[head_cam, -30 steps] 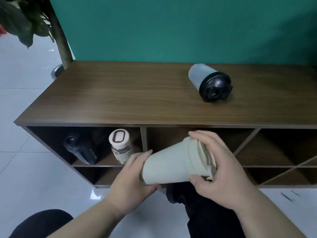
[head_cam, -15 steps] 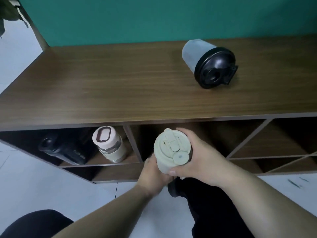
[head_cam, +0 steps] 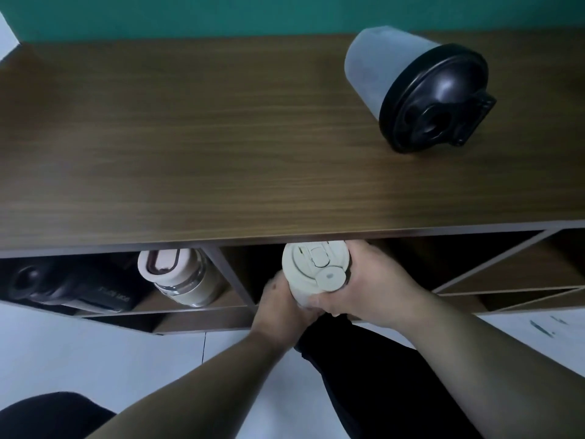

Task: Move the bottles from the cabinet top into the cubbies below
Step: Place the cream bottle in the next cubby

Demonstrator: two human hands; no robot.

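Observation:
A cream bottle (head_cam: 311, 269) with a flip lid points its lid at me at the mouth of the middle cubby (head_cam: 250, 270), just under the cabinet top's front edge. My left hand (head_cam: 278, 307) grips its body from below-left and my right hand (head_cam: 370, 280) wraps its right side near the lid. On the wooden cabinet top (head_cam: 205, 137) a frosted grey bottle with a black lid (head_cam: 418, 90) lies on its side at the right. The left cubby holds a black bottle (head_cam: 63, 286) and a cream-lidded glass bottle (head_cam: 180, 277).
A teal wall (head_cam: 190, 14) runs behind the cabinet. Diagonal dividers (head_cam: 493, 264) split the cubbies at the right. White tiled floor (head_cam: 95, 359) lies in front, and my dark-clothed legs (head_cam: 364, 375) are below the hands.
The cream bottle has turned from lying sideways in my hands to lid toward me, and has moved up and into the mouth of the middle cubby. My view has dropped closer to the cabinet.

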